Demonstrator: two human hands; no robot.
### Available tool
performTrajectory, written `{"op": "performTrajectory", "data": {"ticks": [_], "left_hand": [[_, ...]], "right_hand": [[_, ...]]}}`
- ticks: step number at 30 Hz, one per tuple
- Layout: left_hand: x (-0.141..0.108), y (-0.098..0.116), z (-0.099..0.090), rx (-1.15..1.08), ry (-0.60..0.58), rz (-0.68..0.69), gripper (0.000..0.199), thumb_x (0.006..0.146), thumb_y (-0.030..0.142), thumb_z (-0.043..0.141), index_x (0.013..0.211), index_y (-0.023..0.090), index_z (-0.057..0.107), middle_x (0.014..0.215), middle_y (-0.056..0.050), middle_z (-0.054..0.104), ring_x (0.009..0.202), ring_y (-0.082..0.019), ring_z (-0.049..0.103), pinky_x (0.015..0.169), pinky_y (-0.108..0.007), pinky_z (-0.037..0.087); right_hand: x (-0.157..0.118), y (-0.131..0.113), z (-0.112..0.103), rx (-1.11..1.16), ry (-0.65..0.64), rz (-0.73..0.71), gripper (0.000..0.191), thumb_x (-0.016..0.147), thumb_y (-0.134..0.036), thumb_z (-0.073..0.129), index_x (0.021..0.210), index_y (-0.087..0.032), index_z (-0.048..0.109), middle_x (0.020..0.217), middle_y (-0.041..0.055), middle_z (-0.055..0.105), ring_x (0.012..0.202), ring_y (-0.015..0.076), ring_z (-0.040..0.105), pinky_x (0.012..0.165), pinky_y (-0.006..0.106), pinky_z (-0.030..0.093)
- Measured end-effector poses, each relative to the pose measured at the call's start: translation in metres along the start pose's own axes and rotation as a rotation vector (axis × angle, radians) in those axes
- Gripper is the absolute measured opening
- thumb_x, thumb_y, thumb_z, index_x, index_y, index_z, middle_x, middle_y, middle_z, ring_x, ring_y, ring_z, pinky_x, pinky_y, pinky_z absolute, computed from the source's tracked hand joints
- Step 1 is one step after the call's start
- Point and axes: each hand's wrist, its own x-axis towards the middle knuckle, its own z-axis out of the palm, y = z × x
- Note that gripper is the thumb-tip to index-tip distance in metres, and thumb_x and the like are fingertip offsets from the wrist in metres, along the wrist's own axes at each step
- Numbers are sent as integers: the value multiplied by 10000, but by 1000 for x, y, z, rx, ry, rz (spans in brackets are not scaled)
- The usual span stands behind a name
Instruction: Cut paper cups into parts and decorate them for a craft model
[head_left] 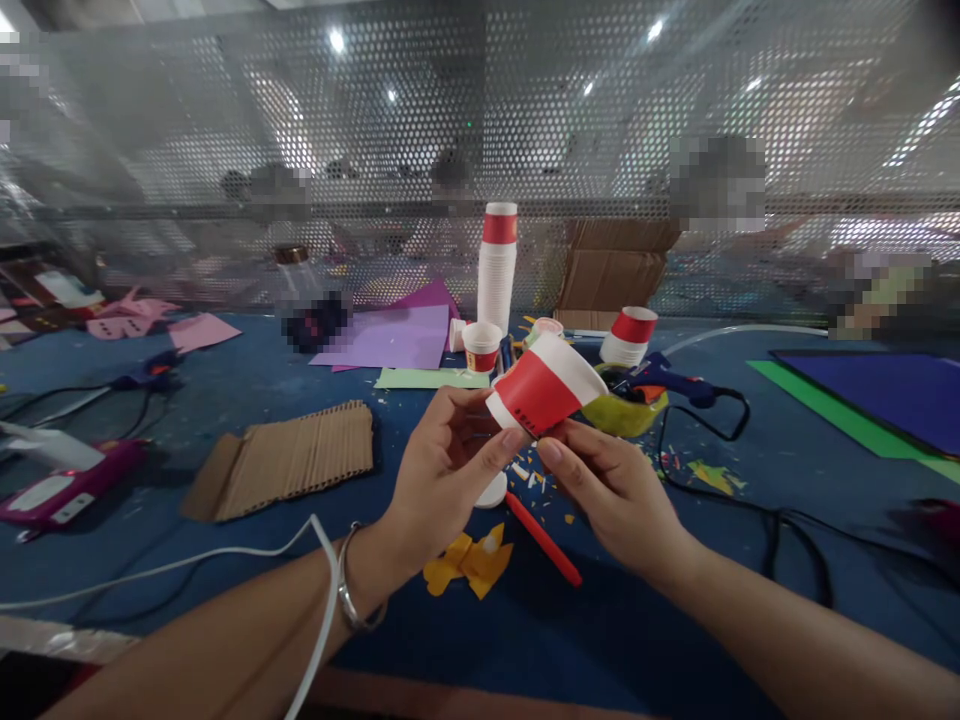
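A red and white paper cup [546, 385] is held up in front of me, tilted with its wide end to the upper right. My left hand [446, 470] grips it near its base, thumb in front and fingers behind. My right hand [611, 485] pinches its lower side between thumb and fingers. Below the hands, a red stick-like marker [544, 540] lies slantwise on the blue table. Yellow paper cut-outs [471, 565] rest to its left, and a white round piece [491, 491] shows partly under my left hand.
A tall cup stack [497, 265] stands at the back, with a smaller stack [628, 337] to its right. A blue glue gun [675, 380] lies over a yellow-green bowl [626, 412]. Corrugated cardboard [300, 455] lies left. A white cable [326, 560] crosses my left forearm; a black cord [780, 515] runs right.
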Motion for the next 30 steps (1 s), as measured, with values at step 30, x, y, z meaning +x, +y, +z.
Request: {"op": "performTrajectory", "data": {"ticks": [30], "left_hand": [[-4,5,-2,123,8,-18,297,821,278,781,1068,215,627,976,-58,752,855,-177,723,700,-287,596]], "right_hand": [[-2,2,-3,-148,-25,-10,348,988,-405,515,718,-193,574,621,-23,510,561,109,419,504,234,352]]}}
